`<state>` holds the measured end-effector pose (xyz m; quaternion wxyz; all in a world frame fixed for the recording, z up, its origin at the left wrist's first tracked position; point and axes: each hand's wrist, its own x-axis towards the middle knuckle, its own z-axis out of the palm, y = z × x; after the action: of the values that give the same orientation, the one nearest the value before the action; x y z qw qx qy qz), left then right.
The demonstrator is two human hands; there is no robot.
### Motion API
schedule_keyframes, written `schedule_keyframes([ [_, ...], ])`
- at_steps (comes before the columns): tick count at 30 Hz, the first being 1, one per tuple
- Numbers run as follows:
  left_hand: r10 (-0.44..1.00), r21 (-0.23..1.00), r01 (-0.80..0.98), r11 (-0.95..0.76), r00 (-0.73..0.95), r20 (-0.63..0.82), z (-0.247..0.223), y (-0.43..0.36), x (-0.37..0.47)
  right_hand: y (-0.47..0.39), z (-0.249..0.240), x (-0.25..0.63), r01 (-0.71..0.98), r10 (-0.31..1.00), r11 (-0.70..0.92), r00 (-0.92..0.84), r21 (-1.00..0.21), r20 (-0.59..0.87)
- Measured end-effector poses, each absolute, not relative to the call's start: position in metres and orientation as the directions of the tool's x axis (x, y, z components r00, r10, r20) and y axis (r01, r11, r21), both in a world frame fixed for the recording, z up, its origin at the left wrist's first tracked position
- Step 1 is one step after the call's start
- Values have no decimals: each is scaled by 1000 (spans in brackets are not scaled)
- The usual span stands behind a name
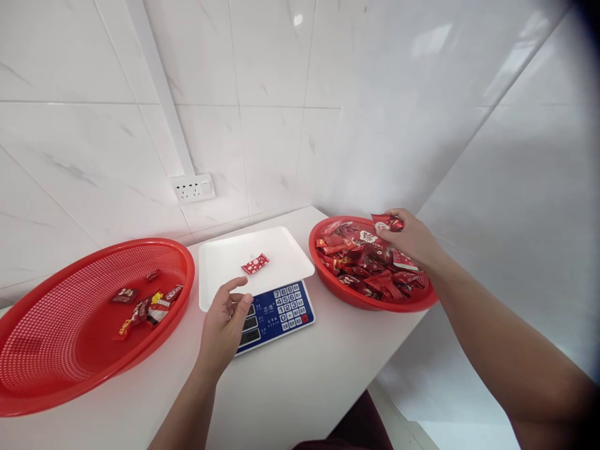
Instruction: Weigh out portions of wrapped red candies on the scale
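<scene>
In my right hand [407, 236] a red wrapped candy [387, 222] is gripped between thumb and fingers, just above the right basket [370, 306]. That red plastic basket holds many red candy packets [368, 256]. My left hand [229, 319] hovers at the front left of a digital scale [276, 315], fingers loosely curled and apart, holding nothing. It covers part of the scale's displays. On the scale's white tray [220, 250] lies one red candy with white dots [255, 264], a little beyond my left fingertips.
A larger red basket [140, 247] stands at the left with several wrapped sweets [150, 309] in it. Both baskets and the scale rest on a white table [281, 394] against a tiled wall. A power socket [193, 188] sits on the wall behind.
</scene>
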<state>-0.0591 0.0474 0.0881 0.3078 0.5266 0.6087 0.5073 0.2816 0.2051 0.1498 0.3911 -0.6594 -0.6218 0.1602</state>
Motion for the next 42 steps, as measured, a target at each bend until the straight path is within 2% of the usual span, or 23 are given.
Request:
schedule_keyframes([
  [3, 957, 950, 306, -66, -250, 147, 88, 48, -60, 205, 153, 279, 542, 951, 61, 224, -838, 214],
  [7, 971, 978, 194, -77, -208, 118, 87, 49, -57, 200, 154, 273, 155, 971, 34, 231, -987, 70],
  [10, 995, 998, -32, -45, -91, 42, 82, 49, -46, 182, 151, 249, -61, 995, 10, 95, -998, 4],
  [13, 996, 950, -308, 51, 81, -27, 75, 45, -29, 152, 138, 205, -157, 993, -55, -115, -986, -37],
  [17, 977, 849, -507, 148, 210, -45, 72, 39, -15, 113, 114, 147, -125, 910, -154, -403, -980, -91],
  [20, 962, 822, -535, 195, 270, -52, 74, 38, -17, 105, 104, 125, -39, 879, -113, -470, -993, -82],
  [25, 983, 833, -526, 170, 153, -104, 78, 43, -28, 112, 102, 116, 1, 895, 36, -446, -999, 32],
  [30, 988, 869, -471, 154, 72, -136, 74, 48, -31, 111, 96, 114, 87, 910, 123, -408, -989, 78],
  [37, 993, 938, -340, 62, -71, -91, 72, 50, -32, 114, 82, 113, 18, 933, 110, -346, -994, 97],
  [42, 989, 961, -277, 4, -141, -45, 71, 52, -37, 117, 75, 113, -110, 962, 38, -265, -993, 66],
])
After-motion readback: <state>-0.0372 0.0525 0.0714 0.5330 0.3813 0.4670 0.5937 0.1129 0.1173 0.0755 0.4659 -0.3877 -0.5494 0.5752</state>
